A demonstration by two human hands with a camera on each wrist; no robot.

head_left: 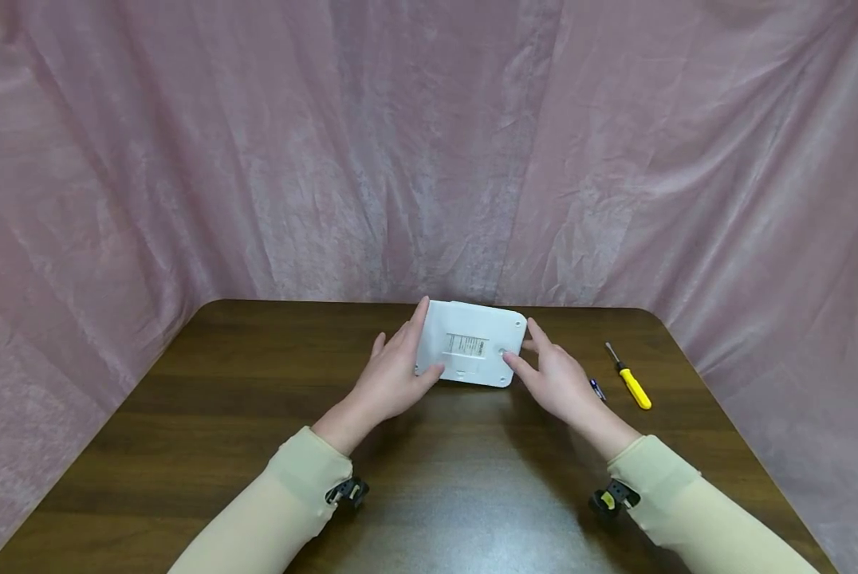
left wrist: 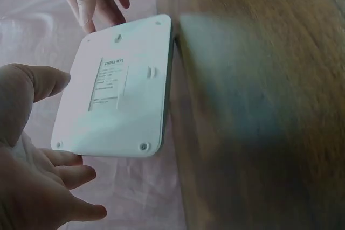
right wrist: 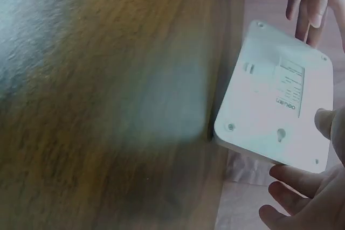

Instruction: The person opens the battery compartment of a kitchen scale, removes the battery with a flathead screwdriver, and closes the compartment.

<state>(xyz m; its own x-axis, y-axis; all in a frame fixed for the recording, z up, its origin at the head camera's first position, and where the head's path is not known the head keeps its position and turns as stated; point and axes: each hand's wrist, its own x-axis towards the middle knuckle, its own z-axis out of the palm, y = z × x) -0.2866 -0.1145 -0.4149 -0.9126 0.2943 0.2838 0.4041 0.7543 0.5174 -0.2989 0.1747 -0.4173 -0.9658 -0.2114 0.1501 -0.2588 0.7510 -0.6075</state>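
A flat white plastic device [head_left: 465,363] with rounded corners is tilted up over the far part of the table, its back toward me. That back shows a printed label, corner screw holes and a small battery-cover latch; the front is hidden. My left hand [head_left: 391,376] holds its left side, thumb on the back and fingers at the edge. At the right side, my right hand [head_left: 560,384] grips it with the thumb on the back face. In the left wrist view, the device [left wrist: 116,125] has its lower edge close to or on the wood.
A yellow-handled screwdriver [head_left: 635,388] lies on the table to the right. Beside it, partly behind my right hand, is a small dark blue object [head_left: 597,389]. The brown wooden table [head_left: 242,375] ends at a pink curtain [head_left: 429,159].
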